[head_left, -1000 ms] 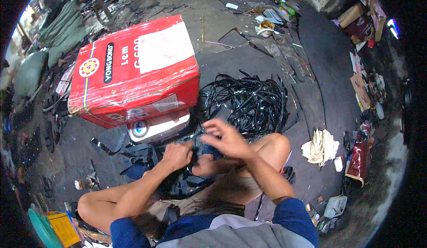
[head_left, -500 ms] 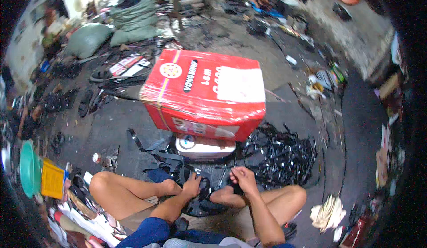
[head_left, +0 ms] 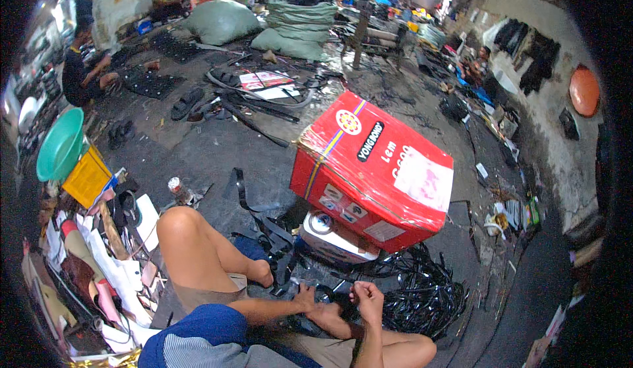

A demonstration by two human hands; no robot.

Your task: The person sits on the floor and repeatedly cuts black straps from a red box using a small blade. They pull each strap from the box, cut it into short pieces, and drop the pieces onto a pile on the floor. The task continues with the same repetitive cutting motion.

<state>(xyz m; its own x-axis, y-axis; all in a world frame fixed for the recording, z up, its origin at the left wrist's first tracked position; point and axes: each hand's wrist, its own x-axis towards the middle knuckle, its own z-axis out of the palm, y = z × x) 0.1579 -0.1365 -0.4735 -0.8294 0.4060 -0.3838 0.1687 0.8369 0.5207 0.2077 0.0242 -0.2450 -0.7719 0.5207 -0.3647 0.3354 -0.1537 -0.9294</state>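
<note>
I sit on the dark floor with both hands low between my bent legs. My left hand [head_left: 304, 299] is beside my foot, its fingers bent down at small dark pieces; what they hold is too small to make out. To its right my right hand [head_left: 368, 298] is raised a little, fingers curled closed, and whatever is in them is hidden. A tangled heap of shiny black strips [head_left: 425, 295] lies just beyond the right hand. Wider black straps [head_left: 273, 233] lie ahead of my left hand, near my other foot.
A red carton [head_left: 369, 170] rests on a smaller white box [head_left: 336, 239] ahead. At left are a green basin [head_left: 60, 145], a yellow container [head_left: 88, 178] and scraps [head_left: 115, 269]. Large sacks [head_left: 297, 28] stand farther back; another person [head_left: 82, 71] sits far left.
My view has swung left and up, so the carton and boxes appear farther right. Both hands stay low near my feet, the right one still curled closed.
</note>
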